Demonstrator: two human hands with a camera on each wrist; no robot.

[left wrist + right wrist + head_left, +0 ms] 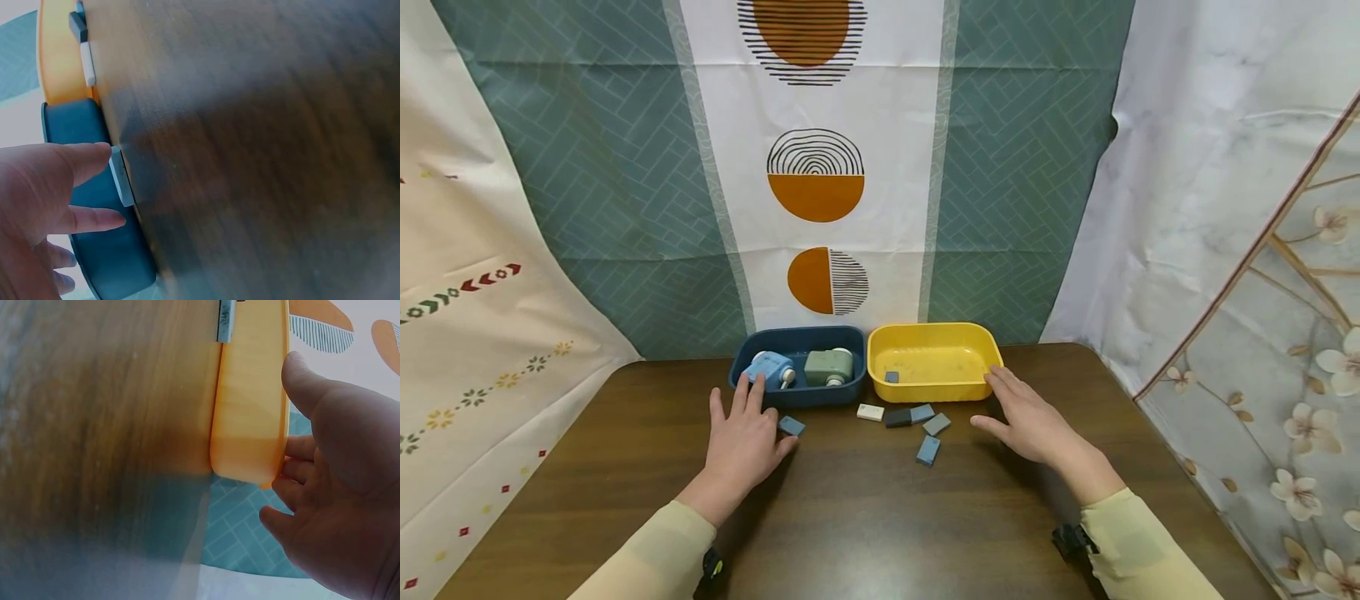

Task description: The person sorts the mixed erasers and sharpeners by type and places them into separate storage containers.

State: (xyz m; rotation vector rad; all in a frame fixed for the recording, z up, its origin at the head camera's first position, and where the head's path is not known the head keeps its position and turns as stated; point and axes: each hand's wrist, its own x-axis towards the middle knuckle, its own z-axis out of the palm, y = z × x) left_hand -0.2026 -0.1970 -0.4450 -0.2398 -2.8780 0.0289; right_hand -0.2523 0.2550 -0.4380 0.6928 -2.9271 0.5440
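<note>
My left hand lies flat on the brown table with fingers spread, fingertips at the front wall of the blue tray. Its thumb touches a small blue-grey block, seen also as the block in the left wrist view. The blue tray holds a light blue toy and a grey-green toy. My right hand rests open on the table, fingertips against the right front corner of the yellow tray, the same yellow tray in the right wrist view. One small grey block lies inside it.
Between my hands lie loose blocks: a white one, a dark grey one and three blue-grey ones. Patterned curtains hang behind the table and on both sides. The table's right edge runs close to my right forearm.
</note>
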